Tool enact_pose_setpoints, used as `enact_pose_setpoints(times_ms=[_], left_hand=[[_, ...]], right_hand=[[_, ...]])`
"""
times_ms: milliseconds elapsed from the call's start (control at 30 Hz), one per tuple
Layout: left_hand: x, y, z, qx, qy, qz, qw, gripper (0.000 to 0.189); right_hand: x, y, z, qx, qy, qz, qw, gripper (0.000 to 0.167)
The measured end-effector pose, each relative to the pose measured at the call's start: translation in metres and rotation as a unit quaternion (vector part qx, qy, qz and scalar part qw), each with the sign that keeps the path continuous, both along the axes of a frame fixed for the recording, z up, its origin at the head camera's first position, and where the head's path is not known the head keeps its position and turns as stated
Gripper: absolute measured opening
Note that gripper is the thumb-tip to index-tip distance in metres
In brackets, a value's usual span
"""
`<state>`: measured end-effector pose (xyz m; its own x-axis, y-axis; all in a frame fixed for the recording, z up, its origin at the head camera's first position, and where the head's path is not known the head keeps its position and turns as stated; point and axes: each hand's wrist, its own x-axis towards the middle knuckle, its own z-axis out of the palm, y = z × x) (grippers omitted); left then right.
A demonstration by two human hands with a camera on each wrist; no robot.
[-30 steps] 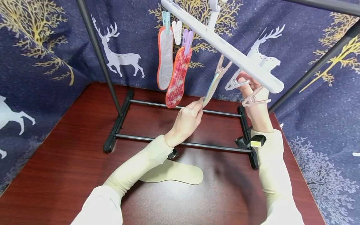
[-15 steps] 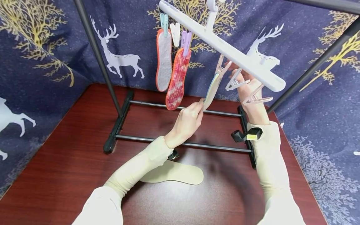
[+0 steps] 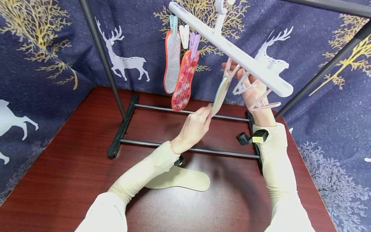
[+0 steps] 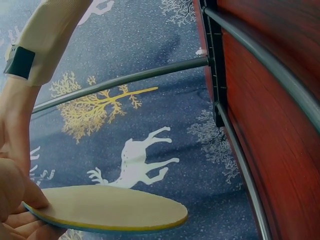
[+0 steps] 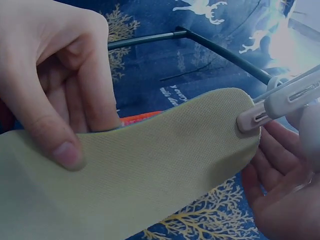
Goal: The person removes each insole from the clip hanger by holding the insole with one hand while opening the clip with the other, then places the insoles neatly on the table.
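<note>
Looks like the clipping step — beige insole (image 3: 221, 95) hangs with its top end in the pink peg (image 5: 246, 123), left hand (image 3: 194, 127) pinching it lower down, right hand (image 3: 253, 96) loose by the peg, fingers apart. Next move probably calls for checking the bite — then letting go.

Cream insole (image 5: 150, 170) edged blue and yellow, mottled red insole (image 3: 184, 82), white hanger (image 3: 233, 50), deer-patterned navy backdrop (image 3: 140, 35)
</note>
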<state>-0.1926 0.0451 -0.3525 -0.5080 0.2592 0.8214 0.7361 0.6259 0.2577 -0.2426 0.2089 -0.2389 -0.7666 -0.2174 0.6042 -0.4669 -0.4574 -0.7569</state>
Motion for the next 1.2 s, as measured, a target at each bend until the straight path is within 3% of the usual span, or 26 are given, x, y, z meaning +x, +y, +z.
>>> enact_pose_setpoints(times_ms=[67, 100, 167, 200, 300, 333, 533, 933, 1200], left_hand=[[0.001, 0.000, 0.000, 0.002, -0.005, -0.004, 1.0000, 0.024], [0.001, 0.000, 0.000, 0.002, -0.006, -0.006, 1.0000, 0.025], [0.002, 0.000, 0.000, 0.002, -0.008, -0.009, 0.9999, 0.025], [0.002, 0.000, 0.000, 0.002, -0.008, -0.011, 0.9999, 0.025], [0.001, -0.001, 0.000, -0.001, -0.005, -0.013, 0.9999, 0.025], [0.001, -0.001, 0.000, 0.000, -0.005, -0.013, 0.9999, 0.025], [0.000, -0.003, 0.000, 0.008, -0.010, -0.018, 0.9998, 0.024], [-0.001, -0.006, 0.003, 0.015, -0.010, -0.023, 0.9996, 0.014], [-0.001, -0.007, 0.003, 0.014, -0.020, -0.029, 0.9993, 0.012]], right_hand=[[-0.017, 0.002, 0.001, -0.033, 0.019, 0.139, 0.9895, 0.039], [-0.022, 0.002, 0.001, -0.045, 0.019, 0.175, 0.9834, 0.045], [-0.019, 0.001, -0.001, -0.009, 0.058, 0.148, 0.9873, 0.047], [-0.016, 0.000, 0.000, -0.010, 0.052, 0.146, 0.9879, 0.046], [0.005, -0.007, 0.002, 0.008, 0.037, 0.052, 0.9979, 0.042], [0.009, -0.007, 0.003, 0.012, 0.031, 0.042, 0.9985, 0.043], [0.009, -0.011, 0.006, -0.014, 0.025, 0.051, 0.9983, 0.040], [0.015, -0.014, 0.010, -0.019, 0.038, -0.039, 0.9984, 0.048], [0.013, -0.014, 0.008, -0.025, 0.034, -0.046, 0.9981, 0.045]])
